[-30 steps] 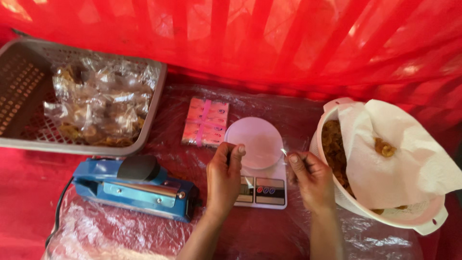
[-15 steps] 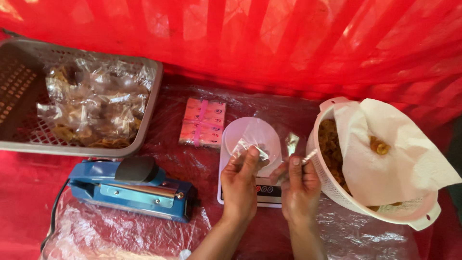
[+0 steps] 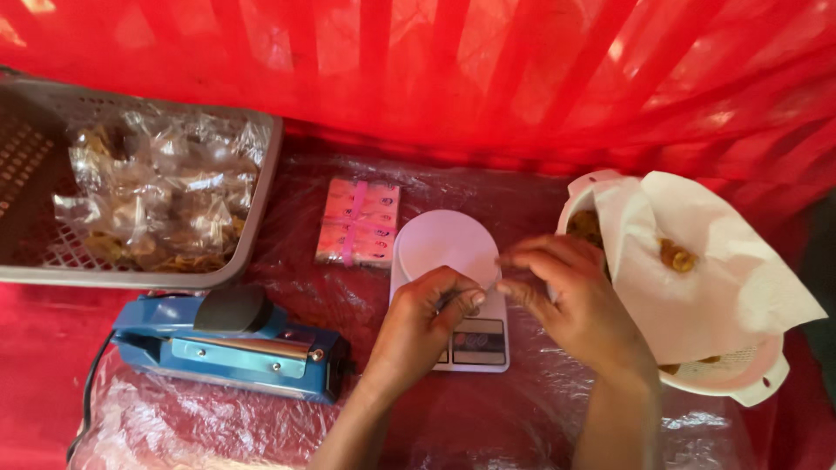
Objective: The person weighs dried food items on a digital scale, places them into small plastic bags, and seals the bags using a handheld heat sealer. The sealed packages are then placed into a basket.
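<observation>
My left hand and my right hand meet over the front of a small white kitchen scale with a round platform. Both pinch a small clear plastic bag, which is mostly hidden by the fingers. The scale's display lies just under my left hand's fingers. My right hand is beside a white bowl lined with white paper, with brown fried snacks inside.
A banded stack of pink packets lies behind the scale on the left. A blue heat sealer sits at front left. A grey basket holds several filled clear snack bags. Red cloth and clear plastic sheet cover the table.
My hands first rested on either side of the scale, then lifted a clear bag above it. Now they are drawn close together, pinching the bag over the scale's front.
</observation>
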